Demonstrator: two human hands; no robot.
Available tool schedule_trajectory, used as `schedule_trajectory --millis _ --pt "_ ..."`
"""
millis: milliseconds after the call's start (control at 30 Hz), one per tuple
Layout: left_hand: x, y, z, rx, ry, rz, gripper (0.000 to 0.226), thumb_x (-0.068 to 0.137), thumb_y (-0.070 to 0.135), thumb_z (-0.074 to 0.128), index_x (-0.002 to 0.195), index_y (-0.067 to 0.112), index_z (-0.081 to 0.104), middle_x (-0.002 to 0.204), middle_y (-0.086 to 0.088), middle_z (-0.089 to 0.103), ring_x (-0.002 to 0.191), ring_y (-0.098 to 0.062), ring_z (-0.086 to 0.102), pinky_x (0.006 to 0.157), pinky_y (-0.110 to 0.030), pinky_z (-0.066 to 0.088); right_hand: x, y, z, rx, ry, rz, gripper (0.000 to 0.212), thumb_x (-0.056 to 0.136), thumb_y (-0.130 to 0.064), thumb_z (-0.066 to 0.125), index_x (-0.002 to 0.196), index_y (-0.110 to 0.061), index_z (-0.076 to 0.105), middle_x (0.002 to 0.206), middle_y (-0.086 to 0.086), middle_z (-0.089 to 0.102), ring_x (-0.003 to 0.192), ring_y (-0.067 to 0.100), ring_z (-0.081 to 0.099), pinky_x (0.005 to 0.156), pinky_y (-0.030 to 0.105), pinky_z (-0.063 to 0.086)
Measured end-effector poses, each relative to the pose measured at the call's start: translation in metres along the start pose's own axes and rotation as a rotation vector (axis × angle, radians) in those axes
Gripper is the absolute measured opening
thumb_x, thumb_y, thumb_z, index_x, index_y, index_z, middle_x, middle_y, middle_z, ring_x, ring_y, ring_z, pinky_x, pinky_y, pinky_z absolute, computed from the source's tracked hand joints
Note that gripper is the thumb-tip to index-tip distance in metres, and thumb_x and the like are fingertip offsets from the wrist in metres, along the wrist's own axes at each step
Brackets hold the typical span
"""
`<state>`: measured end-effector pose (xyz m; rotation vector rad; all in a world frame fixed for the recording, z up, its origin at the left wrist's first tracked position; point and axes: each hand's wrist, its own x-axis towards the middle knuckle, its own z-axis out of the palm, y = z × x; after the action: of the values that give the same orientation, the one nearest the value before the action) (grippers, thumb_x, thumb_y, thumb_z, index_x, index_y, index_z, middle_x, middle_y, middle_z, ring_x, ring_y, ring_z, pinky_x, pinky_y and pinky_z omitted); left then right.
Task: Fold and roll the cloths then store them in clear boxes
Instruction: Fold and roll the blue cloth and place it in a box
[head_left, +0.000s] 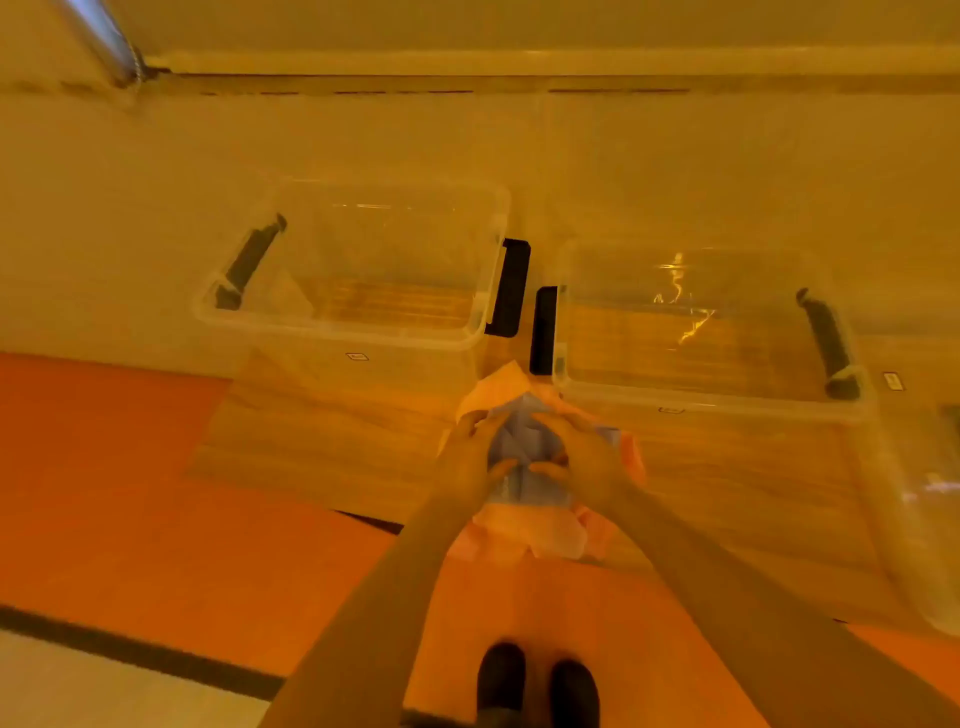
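Nearest, below the hands, a pair of dark shoes (537, 686) stands on the orange floor (156, 519). Both hands are raised close together over the wooden tabletop (322, 431): the left hand (470, 460) and the right hand (584, 457) each pinch a pale blue cloth (524, 452), fingers curled into its bunched folds, so it hangs between them and is still loose, neither folded flat nor rolled. Directly under the hands lies a heap of pale orange cloths (535, 530), crumpled and unsorted. Judging from this, the task is at its start: one cloth is only being handled, the heap waits, and nothing is stored yet. Beyond the hands and to their left sits a clear box (343, 332) with dark handles, lid off, holding no cloth that I can see. Beyond and to their right, a second clear box (717, 400) stands just beside it, likewise open and bare inside, only glare on its plastic
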<state>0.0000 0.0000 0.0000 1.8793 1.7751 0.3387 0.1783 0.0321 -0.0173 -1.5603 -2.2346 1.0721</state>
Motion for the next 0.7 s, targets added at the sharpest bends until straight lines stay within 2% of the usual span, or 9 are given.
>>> schedule_trajectory --millis 67,267,333,400,467,533,600,667,700 --pt "0.002 -0.002 0.002 -0.014 0.009 -0.049 0.066 0.086 0.027 0.064 0.144 0.019 0.033 0.148 -0.011 0.029 0.128 -0.029 0.040 0.094 -0.036 0.038 0.002 0.000 0.001 0.014 0.014 0.006 0.061 0.082 -0.024 0.069 0.137 -0.025 0.043 0.140 0.005 0.045 0.099 0.024 0.058 0.083 0.040 0.049" --pt "0.007 -0.010 0.012 -0.043 0.017 -0.105 0.064 0.083 0.022 0.067 0.140 0.017 0.039 0.147 -0.011 0.030 0.128 -0.028 0.039 0.096 -0.034 0.037 0.000 0.000 0.006 0.078 0.041 0.051 0.052 0.080 -0.010 0.069 0.129 -0.016 0.053 0.130 0.010 0.048 0.104 0.027 0.055 0.088 0.041 0.049" --pt "0.009 -0.009 0.014 -0.062 0.029 -0.107 0.058 0.082 0.016 0.068 0.135 0.014 0.046 0.143 -0.012 0.035 0.124 -0.029 0.043 0.093 -0.033 0.038 0.000 0.000 0.007 0.145 0.059 0.080 0.049 0.079 -0.005 0.069 0.125 -0.013 0.056 0.126 0.010 0.051 0.103 0.025 0.057 0.089 0.037 0.051" --pt "0.010 -0.008 0.016 -0.101 0.048 -0.107 0.051 0.080 0.012 0.068 0.129 0.011 0.053 0.136 -0.013 0.042 0.116 -0.029 0.050 0.089 -0.030 0.039 0.001 -0.002 0.005 0.167 0.085 0.092 0.044 0.080 -0.004 0.068 0.123 -0.011 0.058 0.123 0.010 0.055 0.106 0.024 0.057 0.089 0.028 0.047" --pt "0.011 -0.007 0.015 -0.133 0.074 -0.112 0.043 0.080 0.010 0.068 0.123 0.010 0.059 0.129 -0.012 0.048 0.105 -0.028 0.055 0.083 -0.027 0.039 0.002 -0.005 0.002 0.168 0.103 0.107 0.039 0.081 -0.006 0.067 0.120 -0.008 0.061 0.119 0.010 0.058 0.106 0.024 0.057 0.088 0.027 0.045" --pt "0.011 -0.006 0.012 -0.150 0.100 -0.105 0.036 0.080 0.010 0.068 0.116 0.008 0.063 0.121 -0.012 0.053 0.095 -0.028 0.057 0.078 -0.026 0.040 0.002 -0.008 0.000 0.187 0.139 0.129 0.031 0.080 -0.001 0.066 0.111 -0.001 0.064 0.110 0.016 0.061 0.097 0.029 0.059 0.083 0.033 0.046" --pt "0.010 -0.005 0.009 -0.155 0.127 -0.082 0.028 0.080 0.010 0.068 0.108 0.007 0.067 0.114 -0.014 0.057 0.091 -0.028 0.059 0.074 -0.026 0.040 0.001 -0.011 -0.002 0.225 0.163 0.140 0.017 0.078 0.002 0.067 0.095 0.005 0.067 0.090 0.018 0.062 0.080 0.029 0.058 0.072 0.040 0.046" --pt "0.010 -0.002 0.003 -0.154 0.154 -0.072 0.021 0.082 0.011 0.067 0.102 0.006 0.069 0.109 -0.014 0.060 0.090 -0.027 0.059 0.073 -0.026 0.040 0.000 -0.014 -0.006 0.248 0.183 0.136 0.002 0.078 0.001 0.068 0.078 0.001 0.066 0.071 0.010 0.053 0.065 0.020 0.050 0.062 0.033 0.039" --pt "0.010 0.000 0.000 -0.156 0.167 -0.071 0.017 0.082 0.010 0.066 0.099 0.004 0.070 0.107 -0.013 0.061 0.089 -0.026 0.059 0.073 -0.025 0.040 0.000 -0.016 -0.008 0.261 0.196 0.133 0.008 0.077 0.000 0.069 0.072 -0.004 0.065 0.066 0.004 0.049 0.062 0.014 0.046 0.059 0.027 0.036"
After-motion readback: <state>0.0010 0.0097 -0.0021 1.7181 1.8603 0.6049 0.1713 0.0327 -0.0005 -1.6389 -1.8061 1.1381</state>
